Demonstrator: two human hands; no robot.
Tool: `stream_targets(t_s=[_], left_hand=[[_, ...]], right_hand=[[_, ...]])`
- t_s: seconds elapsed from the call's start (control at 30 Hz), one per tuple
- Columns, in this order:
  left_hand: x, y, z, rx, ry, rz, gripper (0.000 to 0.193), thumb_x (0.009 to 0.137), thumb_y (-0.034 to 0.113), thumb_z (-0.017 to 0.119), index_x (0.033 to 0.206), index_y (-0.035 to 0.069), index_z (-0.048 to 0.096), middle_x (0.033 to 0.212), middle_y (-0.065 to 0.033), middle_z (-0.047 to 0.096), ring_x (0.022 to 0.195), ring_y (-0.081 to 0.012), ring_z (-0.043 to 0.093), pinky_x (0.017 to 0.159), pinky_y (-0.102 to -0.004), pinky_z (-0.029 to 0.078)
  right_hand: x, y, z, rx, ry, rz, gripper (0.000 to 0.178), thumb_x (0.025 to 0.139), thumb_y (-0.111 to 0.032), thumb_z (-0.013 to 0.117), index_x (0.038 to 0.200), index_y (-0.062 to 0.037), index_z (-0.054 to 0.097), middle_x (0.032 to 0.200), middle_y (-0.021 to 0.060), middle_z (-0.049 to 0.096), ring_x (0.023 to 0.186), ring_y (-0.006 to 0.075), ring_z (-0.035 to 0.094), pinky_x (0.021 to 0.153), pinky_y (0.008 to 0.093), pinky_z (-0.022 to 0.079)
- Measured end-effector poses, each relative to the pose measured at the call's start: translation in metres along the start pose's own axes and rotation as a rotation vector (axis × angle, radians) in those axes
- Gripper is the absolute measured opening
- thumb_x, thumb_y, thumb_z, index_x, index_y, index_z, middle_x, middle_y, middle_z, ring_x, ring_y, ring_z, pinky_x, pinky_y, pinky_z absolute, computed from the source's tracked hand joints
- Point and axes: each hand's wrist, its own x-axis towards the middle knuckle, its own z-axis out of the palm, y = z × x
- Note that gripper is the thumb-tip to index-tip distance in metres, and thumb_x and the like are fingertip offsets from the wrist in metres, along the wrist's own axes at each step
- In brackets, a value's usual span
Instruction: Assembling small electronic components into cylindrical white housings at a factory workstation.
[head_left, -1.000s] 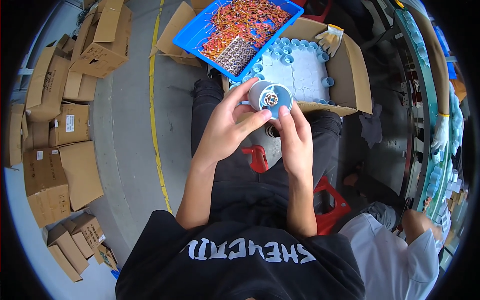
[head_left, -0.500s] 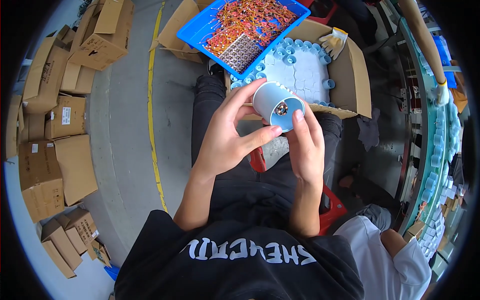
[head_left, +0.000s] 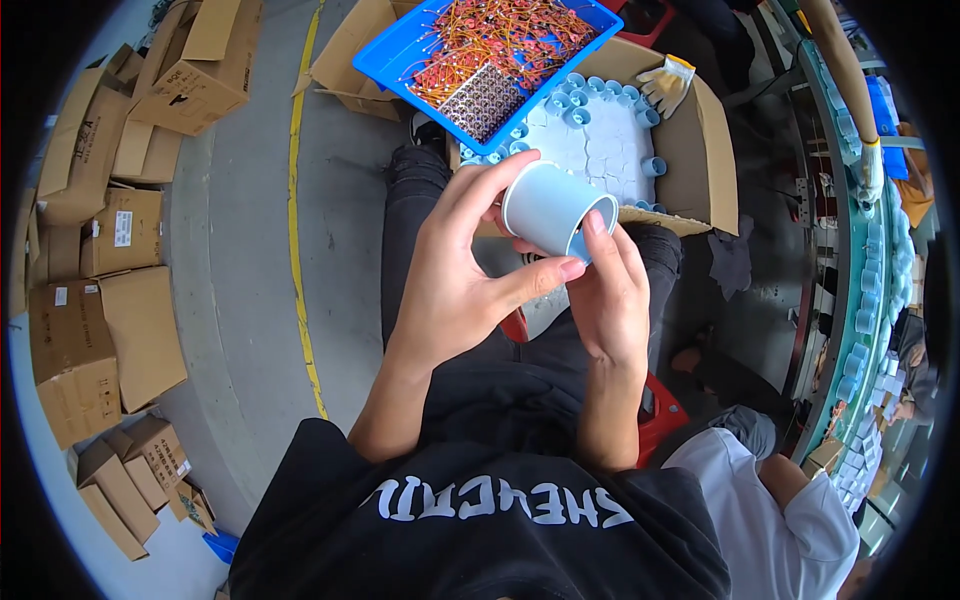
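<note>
A light blue cup-shaped housing (head_left: 548, 208) is tilted on its side between my hands, its opening turned to the lower right. My left hand (head_left: 465, 265) curls around its closed end, with the thumb reaching under it toward the rim. At the open end my right hand (head_left: 612, 290) grips the rim, one fingertip over the edge of the opening. Only a sliver of the inside shows, so what sits in it is mostly hidden. Beyond my hands, a blue tray (head_left: 372, 62) holds a tangle of orange-red wired parts (head_left: 510, 35) and a block of small round components (head_left: 482, 103).
Under the tray stands an open carton (head_left: 712, 150) with several similar blue cups (head_left: 576, 117) and a work glove (head_left: 668, 84). Cardboard boxes (head_left: 75, 345) line the left wall. At right, another person's gloved hand (head_left: 870, 175) is by a green bench (head_left: 868, 270); a white-sleeved person (head_left: 765, 510) sits close.
The cup has turned so that its opening faces more to the right, and the round part inside no longer shows clearly. Both hands keep hold of it.
</note>
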Motion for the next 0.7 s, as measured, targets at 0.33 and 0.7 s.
stream_targets(t_s=[0.33,0.7], left_hand=[[-0.002,-0.001,0.003,-0.24,0.099,-0.003,0.071,0.072,0.018,0.084,0.129,-0.005,0.049,0.113,-0.0105,0.055,0.099,-0.0167,0.06,0.08,-0.0294,0.051],[-0.003,-0.002,-0.003,-0.014,0.023,0.081,0.069,0.071,0.015,0.084,0.128,-0.005,0.049,0.114,-0.0093,0.054,0.104,-0.0178,0.058,0.088,-0.0309,0.048]], right_hand=[[-0.017,-0.025,0.021,-1.022,0.361,-0.669,0.031,0.079,-0.008,0.074,0.106,0.0013,0.062,0.083,0.0082,0.06,0.072,0.0149,0.058,0.065,0.0252,0.047],[-0.012,-0.04,0.022,-1.269,0.241,-0.532,0.021,0.072,-0.007,0.079,0.089,-0.002,0.068,0.066,0.005,0.056,0.05,0.0142,0.052,0.047,0.026,0.042]])
